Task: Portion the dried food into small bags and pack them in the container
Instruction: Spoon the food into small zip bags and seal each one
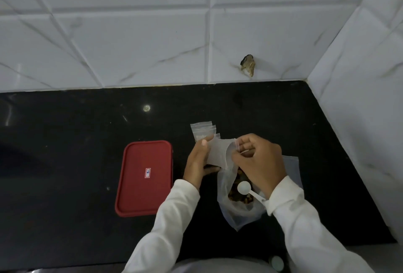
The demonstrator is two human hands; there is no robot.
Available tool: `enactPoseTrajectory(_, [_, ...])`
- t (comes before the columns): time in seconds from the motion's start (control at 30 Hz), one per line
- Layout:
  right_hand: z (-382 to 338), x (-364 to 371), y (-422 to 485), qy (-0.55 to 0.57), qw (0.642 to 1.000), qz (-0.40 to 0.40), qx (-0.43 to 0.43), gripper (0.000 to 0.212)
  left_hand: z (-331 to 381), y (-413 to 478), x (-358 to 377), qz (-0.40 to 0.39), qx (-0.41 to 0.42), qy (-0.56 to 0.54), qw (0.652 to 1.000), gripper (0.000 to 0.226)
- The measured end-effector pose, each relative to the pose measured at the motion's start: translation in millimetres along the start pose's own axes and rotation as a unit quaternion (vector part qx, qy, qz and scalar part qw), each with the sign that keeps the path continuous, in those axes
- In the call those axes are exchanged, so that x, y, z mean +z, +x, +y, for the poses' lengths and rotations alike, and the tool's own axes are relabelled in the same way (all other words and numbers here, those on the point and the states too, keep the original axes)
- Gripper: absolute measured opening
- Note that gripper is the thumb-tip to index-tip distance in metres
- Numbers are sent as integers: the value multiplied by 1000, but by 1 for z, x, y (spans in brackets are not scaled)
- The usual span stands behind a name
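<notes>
White sleeves (165,224) come up from the bottom edge, one per arm. Just past the right cuff lies a big clear bag (237,218), mouth open, w/ brown dried food (237,196) inside. White plastic scoop (244,186) rests bowl-up over the food; its handle runs under the right wrist, can't tell if anything grips it.

To the left, near the left forearm but apart from it, sits the container (144,176) on the counter: flat, red lid on, small white label (147,173) at ctr.

Above the big bag both hands hold one small bag (218,150), clear w/ a red zip line, off the counter. Left hand (197,159) grips its left side, thumb across the front, fingers behind. Right hand (257,159) has fingers curled, pinching the bag's mouth edge at the zip. Contents of the small bag: can't tell.

Just beyond the left thumb, a stack of spare small bags (201,130) lies fanned on the black counter (76,142).

Further back the counter meets a white marble-look tiled wall (130,43), which turns a corner on the right. One chipped spot (248,67) shows low on the back wall.
</notes>
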State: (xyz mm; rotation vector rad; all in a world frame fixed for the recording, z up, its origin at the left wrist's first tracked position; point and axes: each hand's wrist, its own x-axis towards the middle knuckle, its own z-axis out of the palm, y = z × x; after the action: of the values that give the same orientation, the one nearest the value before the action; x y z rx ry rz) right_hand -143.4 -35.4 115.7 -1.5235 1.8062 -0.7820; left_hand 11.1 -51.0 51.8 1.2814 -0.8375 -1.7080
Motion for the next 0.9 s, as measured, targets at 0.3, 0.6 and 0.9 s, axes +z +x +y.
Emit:
enactPoseTrajectory(0.3, [-13, -11, -3, -11, 997, -76, -11, 22, -19, 6, 6, -53, -24, -166, 984, 49])
enactPoseTrajectory(0.6, [-14, -12, -4, -34, 991, -125, -11, 29, -33, 7, 13, -145, -67, -331, 930, 44])
enactPoseTrajectory(0.9, [28, -31, -8, -4, 995, -99, -3, 12, -46, 12, 4, -176, -135, -456, 862, 41])
